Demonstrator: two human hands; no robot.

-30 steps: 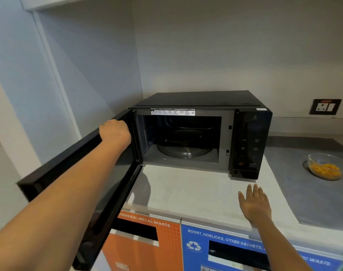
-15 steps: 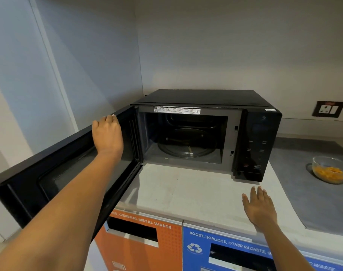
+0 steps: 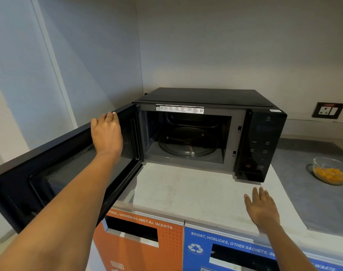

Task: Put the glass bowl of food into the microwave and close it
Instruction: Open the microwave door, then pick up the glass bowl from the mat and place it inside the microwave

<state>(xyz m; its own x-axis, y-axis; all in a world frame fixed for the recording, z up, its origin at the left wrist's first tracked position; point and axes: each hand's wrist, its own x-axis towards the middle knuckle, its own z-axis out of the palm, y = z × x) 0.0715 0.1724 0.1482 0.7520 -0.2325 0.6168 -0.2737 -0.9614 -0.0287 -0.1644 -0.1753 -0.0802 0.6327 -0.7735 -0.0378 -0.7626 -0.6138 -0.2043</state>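
A black microwave point(image 3: 262, 145) stands on the counter with its door point(image 3: 55, 173) swung wide open to the left. Its cavity holds only a glass turntable point(image 3: 188, 143). My left hand point(image 3: 107, 133) rests flat against the inner face of the door near its top edge, fingers extended. My right hand point(image 3: 261, 208) lies palm down on the counter in front of the microwave, fingers spread, holding nothing. The glass bowl point(image 3: 329, 171) with orange food sits on the counter at the far right, well apart from both hands.
The pale counter point(image 3: 186, 190) has a grey mat point(image 3: 307, 202) on its right part, under the bowl. A wall socket point(image 3: 327, 110) is at the right. Orange point(image 3: 139, 249) and blue point(image 3: 225, 253) waste bins stand below the counter edge. Walls close in behind and left.
My left hand has gone from gripping the door's top edge to lying flat on its inner face. The door has swung further open. My right hand has barely moved.
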